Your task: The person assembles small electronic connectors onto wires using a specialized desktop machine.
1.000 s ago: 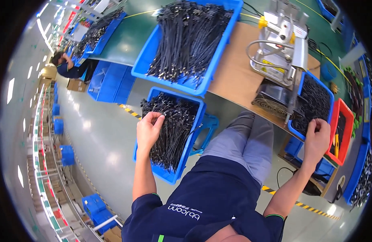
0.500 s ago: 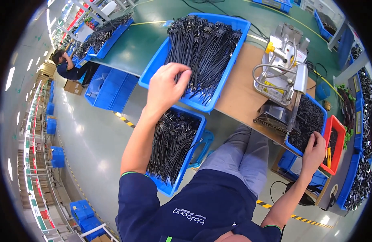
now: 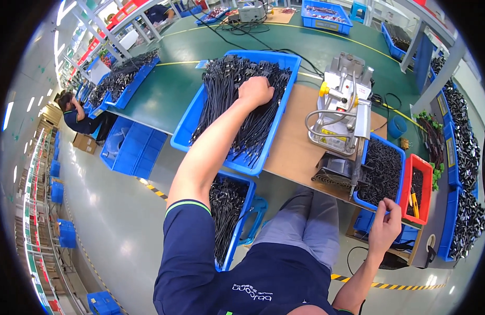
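Observation:
A big blue bin (image 3: 180, 126) on the bench holds many black cables (image 3: 226, 89) with connector ends. My left hand (image 3: 256, 90) rests on the heap toward its far side, fingers curled down among the cables; its fingertips are hidden. At the bench's near edge, my right hand (image 3: 385, 224) is closed in a pinch just off the near corner of a smaller blue bin (image 3: 401, 168). That bin is full of short black tube-like pieces (image 3: 383, 167). What the pinch holds, if anything, is too small to make out.
Between the bins stands a metal bench machine (image 3: 341, 105) with a yellow knob and a round fan-like guard (image 3: 334, 176). A red bin (image 3: 424, 197) with a yellow-handled tool (image 3: 414, 202) is at the right. Below the bench, another blue bin (image 3: 242, 228) holds cables. A person (image 3: 79, 116) sits far left.
My left hand has reached forward and right, from above the bin's near left part onto the cables. My right hand has drawn back slightly from the small blue bin. The view has shifted.

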Action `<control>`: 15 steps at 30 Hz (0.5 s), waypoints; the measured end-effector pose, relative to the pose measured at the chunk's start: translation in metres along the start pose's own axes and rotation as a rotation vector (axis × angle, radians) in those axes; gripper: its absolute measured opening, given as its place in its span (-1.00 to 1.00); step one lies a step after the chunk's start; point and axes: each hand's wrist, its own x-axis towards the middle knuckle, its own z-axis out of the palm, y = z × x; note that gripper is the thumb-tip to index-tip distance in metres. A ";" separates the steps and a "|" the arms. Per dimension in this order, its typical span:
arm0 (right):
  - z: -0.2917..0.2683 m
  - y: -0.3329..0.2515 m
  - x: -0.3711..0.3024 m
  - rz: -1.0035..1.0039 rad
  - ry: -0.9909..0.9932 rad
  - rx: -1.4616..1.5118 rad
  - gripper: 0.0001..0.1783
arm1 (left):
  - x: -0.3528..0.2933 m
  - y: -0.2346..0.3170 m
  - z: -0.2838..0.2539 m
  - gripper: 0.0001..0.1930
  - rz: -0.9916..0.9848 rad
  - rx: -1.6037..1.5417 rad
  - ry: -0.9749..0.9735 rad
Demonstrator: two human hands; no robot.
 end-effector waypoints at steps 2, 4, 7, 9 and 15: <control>-0.002 0.000 -0.006 0.003 0.006 0.009 -0.88 | 0.009 0.003 0.005 -0.68 -0.029 0.013 0.003; -0.001 -0.003 -0.010 0.016 -0.014 0.035 -0.90 | 0.017 -0.009 0.007 -0.67 -0.111 0.038 0.002; -0.005 -0.003 -0.016 0.002 -0.009 0.037 -0.91 | 0.020 -0.007 0.005 -0.66 -0.097 0.026 -0.013; -0.004 -0.004 -0.016 0.020 -0.007 0.056 -0.91 | 0.017 -0.004 0.003 -0.67 -0.081 0.048 0.001; -0.005 -0.007 -0.019 -0.047 0.049 0.139 -0.91 | 0.008 0.018 -0.017 -0.62 0.015 -0.016 -0.027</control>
